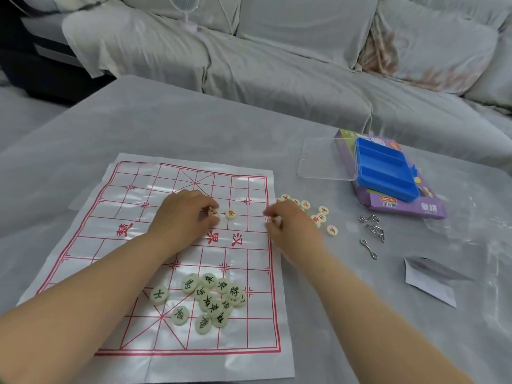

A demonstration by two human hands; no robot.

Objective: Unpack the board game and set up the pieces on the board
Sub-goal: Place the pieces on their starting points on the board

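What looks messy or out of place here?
The round cream pieces with black characters lie heaped, some overlapping, on the near part of the red-lined paper board. Round cream pieces with red characters lie scattered off its right edge.
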